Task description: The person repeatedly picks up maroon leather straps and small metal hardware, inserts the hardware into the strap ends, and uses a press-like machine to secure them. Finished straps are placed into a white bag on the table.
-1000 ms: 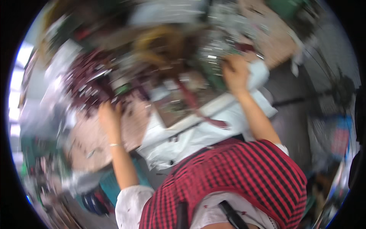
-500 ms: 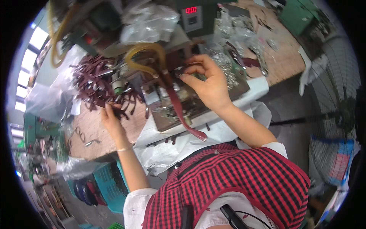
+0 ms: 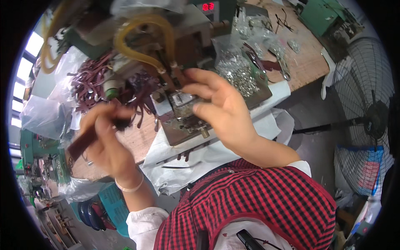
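Observation:
My left hand (image 3: 110, 141), smeared by motion, is closed around a dark red glasses temple (image 3: 81, 143) whose flat end sticks out toward the lower left. My right hand (image 3: 221, 104) reaches over the metal fixture (image 3: 183, 102) of a bench machine. Its fingers are stretched and apart from the thumb, with nothing visible between them. A yellow looped hose (image 3: 166, 35) runs down to the machine head just beside the right fingertips. Behind my left hand lies a heap of dark red temples (image 3: 89, 81), some with shiny metal ends.
A plastic bag (image 3: 239, 77) of small metal parts lies right of the fixture. A digital display (image 3: 208, 7) glows red at the back. White sheeting (image 3: 200, 160) hangs along the bench's near edge. A large fan (image 3: 371, 118) stands at the right, a teal crate (image 3: 112, 206) low at the left.
The red temple that hung toward me from the fixture is no longer there. My left hand has risen from the bench beside the heap, and the right has moved in toward the fixture.

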Demonstrator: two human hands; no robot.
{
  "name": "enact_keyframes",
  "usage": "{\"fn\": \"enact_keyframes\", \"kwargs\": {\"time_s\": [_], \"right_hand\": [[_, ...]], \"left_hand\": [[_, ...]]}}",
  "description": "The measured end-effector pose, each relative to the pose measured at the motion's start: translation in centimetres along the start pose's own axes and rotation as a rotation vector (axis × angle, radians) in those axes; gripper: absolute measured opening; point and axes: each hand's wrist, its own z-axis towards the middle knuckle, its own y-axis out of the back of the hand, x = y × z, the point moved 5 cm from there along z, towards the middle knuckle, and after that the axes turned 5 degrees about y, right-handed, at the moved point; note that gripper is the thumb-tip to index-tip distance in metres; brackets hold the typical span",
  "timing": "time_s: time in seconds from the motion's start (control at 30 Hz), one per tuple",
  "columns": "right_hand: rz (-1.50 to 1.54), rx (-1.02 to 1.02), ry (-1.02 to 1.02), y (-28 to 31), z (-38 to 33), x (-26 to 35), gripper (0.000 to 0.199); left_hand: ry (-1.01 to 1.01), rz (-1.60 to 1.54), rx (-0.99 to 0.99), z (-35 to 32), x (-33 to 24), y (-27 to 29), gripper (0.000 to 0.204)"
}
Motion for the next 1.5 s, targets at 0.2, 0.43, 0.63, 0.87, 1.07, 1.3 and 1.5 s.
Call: {"fn": "enact_keyframes", "kwargs": {"time_s": [0.2,0.43,0.63,0.87,1.07,1.3,1.5], "right_hand": [[-0.944,-0.109,0.446,10.5,-0.7,2.3,0.046],[-1.483,-0.847,-0.633,40.5,-18.2,-6.6,0.080],[-1.617,-1.012,-0.528,45.9,-21.5,-14.0,0.054],[-1.508,-0.836,-0.218,44.3,-15.3,-11.2,0.020],[-1.794,-0.542,-0.320,47.0,-13.5,-12.0,0.025],[-1.913,-0.156,-0.545,48.3,-4.6,-18.7,0.026],[-1.698,-0.274,-0.562,43.8,-8.4,-10.1,0.039]], "left_hand": [[0.680,-0.348,0.668,-8.9,1.2,-5.8,0.031],[0.307,-0.084,1.334,-17.5,6.1,-23.0,0.023],[0.245,0.120,1.630,-27.9,14.7,-39.6,0.038],[0.087,0.530,2.300,-44.3,24.4,-36.4,0.040],[0.306,0.520,2.262,-45.5,26.2,-37.2,0.037],[-0.077,0.279,1.750,-40.0,19.7,-37.8,0.028],[-0.207,0.153,1.374,-26.5,11.3,-33.9,0.033]]}}
